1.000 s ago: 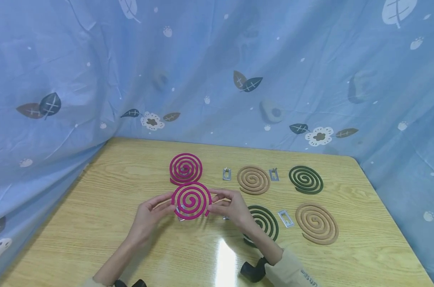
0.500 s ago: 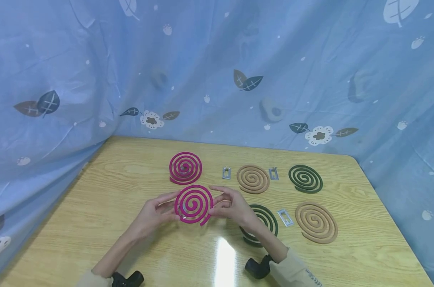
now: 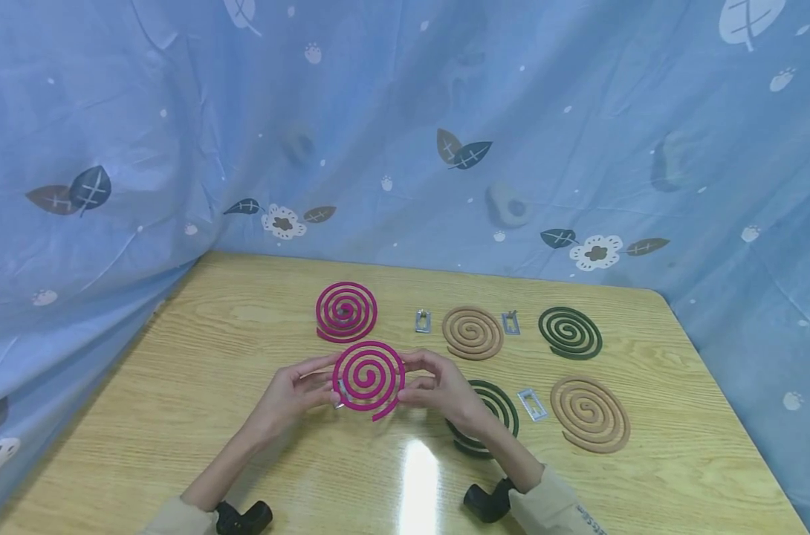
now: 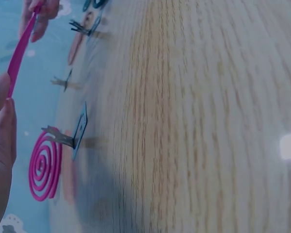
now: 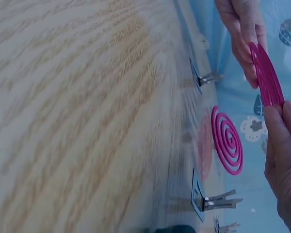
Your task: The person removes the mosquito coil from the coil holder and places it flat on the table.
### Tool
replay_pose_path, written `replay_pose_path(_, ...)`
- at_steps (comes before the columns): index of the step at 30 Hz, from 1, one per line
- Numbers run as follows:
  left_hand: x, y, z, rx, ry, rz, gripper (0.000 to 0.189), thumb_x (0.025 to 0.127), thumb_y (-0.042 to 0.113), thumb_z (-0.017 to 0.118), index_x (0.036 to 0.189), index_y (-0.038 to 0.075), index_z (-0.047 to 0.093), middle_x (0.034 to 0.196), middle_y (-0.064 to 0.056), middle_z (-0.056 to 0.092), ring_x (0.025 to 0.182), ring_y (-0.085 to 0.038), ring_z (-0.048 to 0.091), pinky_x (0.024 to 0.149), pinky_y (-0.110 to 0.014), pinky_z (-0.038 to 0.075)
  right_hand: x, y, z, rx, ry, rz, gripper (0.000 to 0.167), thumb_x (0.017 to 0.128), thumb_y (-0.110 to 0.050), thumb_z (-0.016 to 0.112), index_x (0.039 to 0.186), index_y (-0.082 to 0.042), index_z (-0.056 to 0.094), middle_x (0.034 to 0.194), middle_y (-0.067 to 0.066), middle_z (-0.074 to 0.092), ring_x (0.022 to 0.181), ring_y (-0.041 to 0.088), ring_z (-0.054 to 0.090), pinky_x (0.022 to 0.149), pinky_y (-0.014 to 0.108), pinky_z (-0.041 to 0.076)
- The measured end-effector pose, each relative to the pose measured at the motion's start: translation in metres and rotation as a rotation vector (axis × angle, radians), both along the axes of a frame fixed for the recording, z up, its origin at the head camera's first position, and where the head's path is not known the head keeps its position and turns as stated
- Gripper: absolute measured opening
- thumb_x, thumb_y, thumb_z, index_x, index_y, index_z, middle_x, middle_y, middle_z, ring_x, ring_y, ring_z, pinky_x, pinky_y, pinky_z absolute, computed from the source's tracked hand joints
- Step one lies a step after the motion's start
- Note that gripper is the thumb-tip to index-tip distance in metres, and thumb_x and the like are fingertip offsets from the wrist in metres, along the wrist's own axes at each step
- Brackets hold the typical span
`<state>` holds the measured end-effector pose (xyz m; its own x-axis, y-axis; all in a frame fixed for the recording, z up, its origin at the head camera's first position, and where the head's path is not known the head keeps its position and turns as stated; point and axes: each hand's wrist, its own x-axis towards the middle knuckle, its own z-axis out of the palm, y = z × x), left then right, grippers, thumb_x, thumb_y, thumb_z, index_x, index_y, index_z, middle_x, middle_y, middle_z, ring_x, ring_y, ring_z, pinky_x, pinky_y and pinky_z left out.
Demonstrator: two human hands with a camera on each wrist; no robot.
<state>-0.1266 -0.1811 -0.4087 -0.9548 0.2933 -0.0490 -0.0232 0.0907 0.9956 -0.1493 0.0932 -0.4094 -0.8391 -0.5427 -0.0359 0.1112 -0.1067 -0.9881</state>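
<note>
Both hands hold a magenta mosquito coil [image 3: 368, 377] above the table, its flat face tilted toward the head camera. My left hand [image 3: 284, 397] pinches its left rim between thumb and fingers. On the opposite rim, my right hand [image 3: 449, 390] pinches it near the coil's loose outer end, which points down toward me. Below and behind the held coil, a small metal coil stand [image 3: 339, 395] is partly hidden; in the left wrist view a metal stand [image 4: 79, 131] shows its upright prongs. Just behind lies a second magenta coil [image 3: 346, 312], raised off the tabletop.
Tan coils [image 3: 472, 333] and green coils [image 3: 570, 333] lie to the right, one green coil [image 3: 495, 405] partly under my right forearm. More metal stands [image 3: 423, 321] sit between them. A blue patterned curtain [image 3: 405, 148] borders the wooden table [image 3: 198, 371].
The held magenta coil has shifted slightly right and turned, its loose end swinging from the right side to the bottom. Both hands moved slightly right with it.
</note>
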Motion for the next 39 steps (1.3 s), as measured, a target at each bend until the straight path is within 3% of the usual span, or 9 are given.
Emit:
replay_pose_path(5,-0.002,0.001,-0.003,-0.049,0.070,0.005,0.052,0.083,0.005,0.072,0.130,-0.006,0.054,0.128,-0.024,0.054,0.110,-0.023,0.061,0.091,-0.026,0.053,0.000,0.005,0.001,0.022,-0.001,-0.026,0.038,0.087,0.008,0.063,0.123,0.014,0.049,0.125,0.027,0.052,0.085,0.014,0.068,0.086,0.051,0.054)
replay_pose_path(10,-0.004,0.003,-0.005,-0.065,0.082,0.005,0.046,0.084,0.006,0.072,0.127,-0.004,0.059,0.126,-0.020,0.059,0.105,-0.012,0.063,0.091,-0.026,0.053,0.001,0.006,0.004,0.063,-0.020,-0.080,0.033,0.084,0.010,0.065,0.113,0.016,0.050,0.112,0.023,0.057,0.082,0.014,0.067,0.083,0.041,0.057)
replay_pose_path(17,-0.005,0.005,-0.007,-0.046,0.020,-0.043,0.050,0.081,0.007,0.074,0.127,-0.005,0.057,0.132,-0.022,0.053,0.113,-0.023,0.061,0.092,-0.027,0.052,0.008,0.009,0.007,0.140,-0.025,-0.105,0.024,0.085,0.010,0.066,0.103,0.014,0.050,0.097,0.017,0.064,0.081,0.016,0.069,0.079,0.039,0.059)
replay_pose_path(19,-0.005,0.005,-0.007,-0.016,-0.015,-0.066,0.053,0.079,0.004,0.075,0.128,-0.007,0.055,0.136,-0.024,0.048,0.116,-0.027,0.058,0.094,-0.027,0.050,0.010,0.010,0.007,0.154,-0.026,-0.097,0.026,0.085,0.009,0.066,0.105,0.014,0.050,0.094,0.017,0.065,0.081,0.018,0.070,0.079,0.040,0.059)
replay_pose_path(22,-0.005,0.005,-0.009,0.003,-0.024,-0.093,0.055,0.079,0.003,0.075,0.128,-0.009,0.053,0.138,-0.025,0.043,0.119,-0.029,0.056,0.096,-0.027,0.048,0.013,0.011,0.009,0.154,-0.035,-0.073,0.042,0.085,0.008,0.067,0.122,0.013,0.048,0.092,0.016,0.063,0.083,0.023,0.070,0.080,0.040,0.059)
replay_pose_path(26,-0.005,0.006,-0.010,-0.016,0.016,-0.076,0.052,0.080,0.006,0.075,0.127,-0.008,0.056,0.136,-0.024,0.046,0.116,-0.024,0.058,0.096,-0.026,0.049,0.015,0.012,0.009,0.158,-0.017,-0.051,0.060,0.085,0.006,0.068,0.138,0.008,0.041,0.090,0.015,0.061,0.085,0.027,0.070,0.080,0.041,0.059)
replay_pose_path(33,-0.006,0.011,-0.017,-0.027,0.079,0.000,0.043,0.081,0.005,0.074,0.121,-0.006,0.061,0.120,-0.020,0.061,0.100,-0.013,0.065,0.089,-0.027,0.054,0.019,0.013,0.005,0.160,-0.010,-0.093,0.058,0.083,0.004,0.070,0.135,0.009,0.045,0.100,0.021,0.062,0.082,0.032,0.069,0.079,0.042,0.059)
replay_pose_path(39,-0.007,0.016,-0.020,-0.029,0.091,0.016,0.037,0.082,0.006,0.073,0.116,-0.006,0.064,0.118,-0.021,0.062,0.101,-0.010,0.063,0.091,-0.024,0.053,0.022,0.012,0.001,0.201,0.024,-0.153,0.057,0.080,0.004,0.073,0.131,0.010,0.049,0.099,0.018,0.060,0.080,0.033,0.070,0.074,0.039,0.060)
